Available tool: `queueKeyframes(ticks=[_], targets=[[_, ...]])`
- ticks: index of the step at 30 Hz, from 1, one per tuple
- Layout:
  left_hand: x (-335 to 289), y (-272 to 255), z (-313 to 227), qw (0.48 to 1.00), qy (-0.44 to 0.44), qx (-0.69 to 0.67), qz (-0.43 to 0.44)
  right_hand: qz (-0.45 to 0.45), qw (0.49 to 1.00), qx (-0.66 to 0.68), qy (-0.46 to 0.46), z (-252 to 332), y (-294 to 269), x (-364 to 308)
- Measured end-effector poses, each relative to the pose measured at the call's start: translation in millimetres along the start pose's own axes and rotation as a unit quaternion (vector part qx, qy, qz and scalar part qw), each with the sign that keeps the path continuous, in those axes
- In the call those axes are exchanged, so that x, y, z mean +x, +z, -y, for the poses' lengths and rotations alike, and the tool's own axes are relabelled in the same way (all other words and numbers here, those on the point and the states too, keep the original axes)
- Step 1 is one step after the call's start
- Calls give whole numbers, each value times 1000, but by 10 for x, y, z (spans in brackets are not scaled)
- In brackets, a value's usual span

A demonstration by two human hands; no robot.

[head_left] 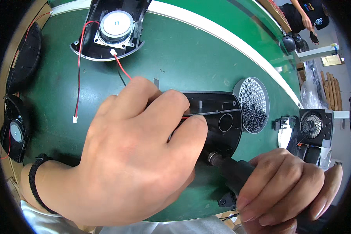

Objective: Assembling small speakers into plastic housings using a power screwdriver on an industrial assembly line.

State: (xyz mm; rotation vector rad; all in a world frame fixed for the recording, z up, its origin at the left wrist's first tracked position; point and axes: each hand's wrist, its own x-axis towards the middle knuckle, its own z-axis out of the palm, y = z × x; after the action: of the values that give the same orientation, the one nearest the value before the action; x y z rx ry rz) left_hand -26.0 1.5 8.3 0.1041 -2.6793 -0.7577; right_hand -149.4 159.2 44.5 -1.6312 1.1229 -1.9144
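Observation:
My left hand [136,156] is closed over a black plastic speaker housing [226,138] on the green work surface, hiding much of it. Its fingers are bent, and a bit of red wire shows beside them. In my right hand [288,187] is a dark power screwdriver [238,171], fingers wrapped round its body. The metal nose of the screwdriver points left, at the near edge of the housing; its very tip is hard to make out. A red and black lead with a white plug [113,52] runs up from behind my left hand.
Beyond my hands lies another black housing [93,50] with a round speaker [117,24] and a dangling wire. A perforated round tray [267,97] of small dark screws stands at the right. More housings [16,130] line the left edge. Another person's hand [307,22] shows far right.

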Motion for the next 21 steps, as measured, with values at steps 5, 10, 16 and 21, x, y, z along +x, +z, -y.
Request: queueKeyframes(ticks=[5, 10, 16, 21], targets=[[11, -16, -15, 1000, 8, -16, 4, -77, 993, -28, 90, 167, 173, 26], [-22, -14, -34, 1000, 3, 9, 16, -31, 999, 15, 17, -47, 68, -53], [32, -95, -5, 999, 42, 1, 5, 263, 949, 74, 156, 206, -484, 350], [14, -202, -102, 998, 20, 43, 28, -241, 956, -55, 158, 115, 375, 72]])
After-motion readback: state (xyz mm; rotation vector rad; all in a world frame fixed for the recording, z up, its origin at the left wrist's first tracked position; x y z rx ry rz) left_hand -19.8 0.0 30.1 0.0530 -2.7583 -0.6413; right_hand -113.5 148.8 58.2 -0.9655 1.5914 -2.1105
